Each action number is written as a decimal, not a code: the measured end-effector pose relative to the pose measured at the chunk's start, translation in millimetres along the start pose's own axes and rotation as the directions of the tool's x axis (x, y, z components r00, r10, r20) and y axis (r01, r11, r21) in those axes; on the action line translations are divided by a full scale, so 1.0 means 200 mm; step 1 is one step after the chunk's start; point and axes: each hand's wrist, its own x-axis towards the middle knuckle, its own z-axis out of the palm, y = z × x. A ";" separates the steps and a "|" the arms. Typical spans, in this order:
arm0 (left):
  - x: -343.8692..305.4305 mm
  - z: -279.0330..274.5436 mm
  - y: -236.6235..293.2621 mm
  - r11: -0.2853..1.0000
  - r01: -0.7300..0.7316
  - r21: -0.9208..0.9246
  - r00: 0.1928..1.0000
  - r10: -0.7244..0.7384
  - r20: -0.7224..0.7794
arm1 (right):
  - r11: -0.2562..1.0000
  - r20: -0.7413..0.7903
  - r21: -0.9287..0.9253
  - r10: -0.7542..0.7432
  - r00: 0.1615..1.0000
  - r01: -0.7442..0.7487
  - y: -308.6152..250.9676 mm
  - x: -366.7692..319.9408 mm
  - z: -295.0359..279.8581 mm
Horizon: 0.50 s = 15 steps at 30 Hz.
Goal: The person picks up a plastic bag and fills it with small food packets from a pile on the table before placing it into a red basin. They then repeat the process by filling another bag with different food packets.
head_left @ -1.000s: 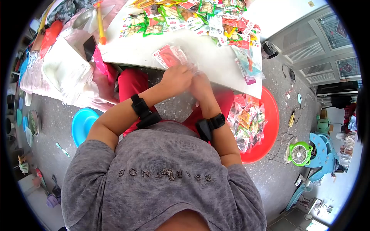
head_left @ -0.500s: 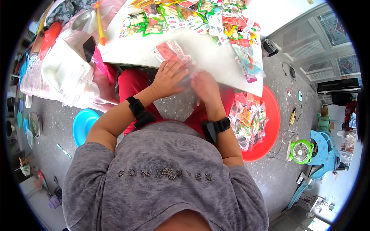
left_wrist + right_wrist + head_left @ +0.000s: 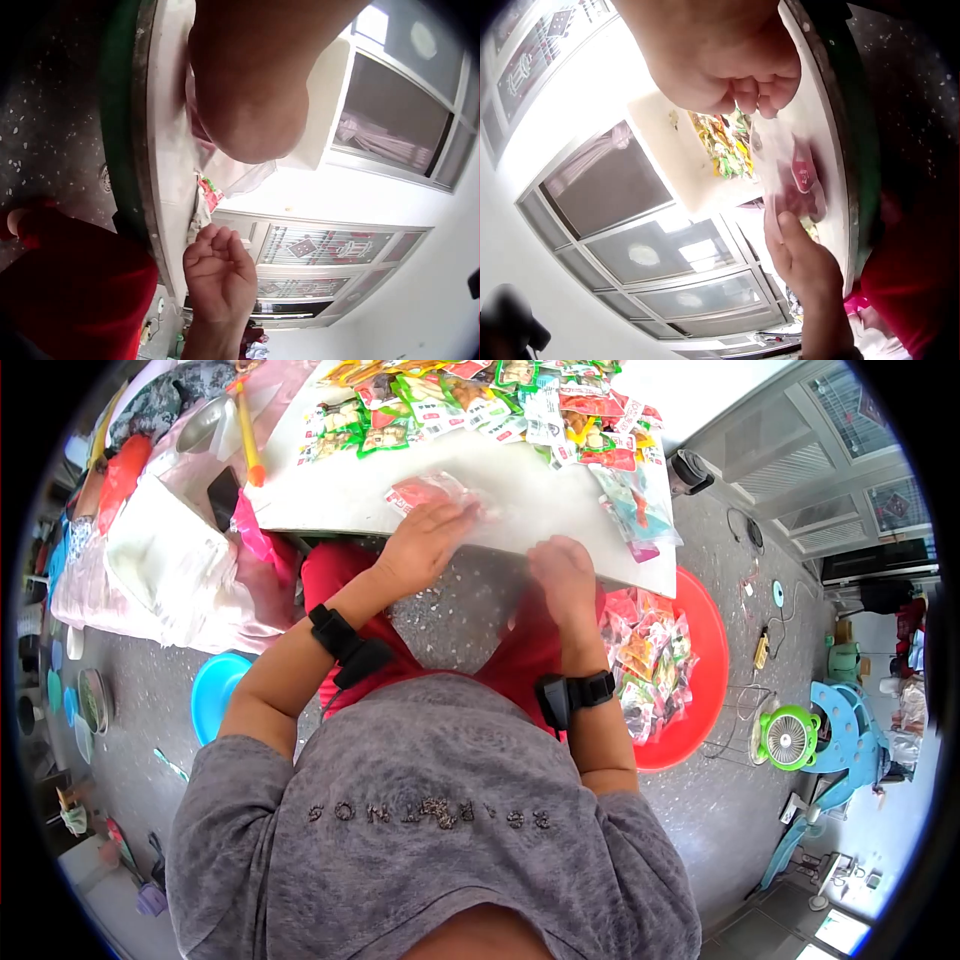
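Observation:
My left hand point(image 3: 424, 543) is over the front of the white table, its thumb and fingers on a clear plastic bag point(image 3: 780, 184) with a red-printed packet point(image 3: 420, 490) inside. In the right wrist view the thumb lies against the near face of the bag, which stands up from the tabletop. My right hand point(image 3: 563, 575) is at the table's front edge, apart from the bag, with loosely curled fingers and nothing in them. The left wrist view shows its bare palm point(image 3: 217, 289).
A heap of colourful snack packets point(image 3: 430, 410) covers the back of the table point(image 3: 340, 490). More packets fill a red basin point(image 3: 712, 670) on the floor at right. Left of the table are a white cloth point(image 3: 165, 540), a phone point(image 3: 224, 498) and a blue basin point(image 3: 212, 690).
My hands, together over the bag a second ago, have parted. The right has moved right and back from the bag; the left has stayed on it.

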 end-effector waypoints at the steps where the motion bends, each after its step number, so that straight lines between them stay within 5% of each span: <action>1: 0.05 -0.08 0.03 0.991 0.024 -0.132 1.000 -0.026 -0.011 | 0.995 0.037 -0.042 -0.083 0.996 0.085 -0.03 0.00 0.00; 2: 0.09 -0.13 0.03 0.963 0.075 -0.260 0.993 -0.094 -0.065 | 0.982 0.078 -0.082 -0.165 0.983 0.171 -0.06 0.02 0.00; 4: 0.18 -0.29 0.05 0.687 0.424 -0.590 0.892 -0.431 0.138 | 0.931 0.165 -0.156 -0.305 0.938 0.330 -0.14 0.03 0.00; 7: 0.29 -0.45 0.03 0.465 0.464 -0.754 0.861 -0.438 0.259 | 0.843 0.296 -0.193 -0.438 0.849 0.502 -0.30 0.00 0.05; 10: 0.30 -0.46 0.08 0.186 0.517 -0.836 0.828 -0.355 0.434 | 0.812 0.447 -0.221 -0.408 0.796 0.540 -0.43 -0.04 0.09; 15: 0.25 -0.40 0.28 0.189 0.581 -0.792 0.796 -0.338 0.503 | 0.468 0.687 -0.544 -0.228 0.690 0.697 -0.49 -0.19 0.15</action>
